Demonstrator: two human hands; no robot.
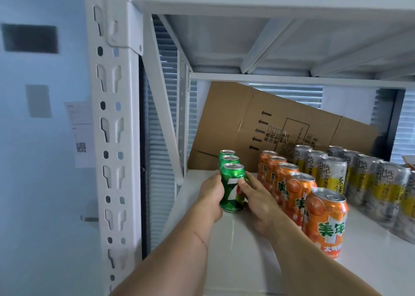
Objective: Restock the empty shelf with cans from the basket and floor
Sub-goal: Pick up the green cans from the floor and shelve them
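Observation:
A green soda can (231, 184) stands upright on the white shelf (235, 250), at the front of a row of three green cans. My left hand (210, 197) grips its left side and my right hand (258, 202) wraps its right side, thumb on the label. The two green cans behind (229, 158) stand in line toward the back. To the right runs a row of several orange cans (324, 224). Further right stand rows of silver and yellow tea cans (334, 174). The basket and the floor are out of view.
A flattened cardboard box (269, 125) leans against the back of the shelf behind the cans. A white perforated upright post (112, 138) stands at the left. The shelf above (269, 8) hangs low overhead. A wall with a paper notice (79, 134) is at far left.

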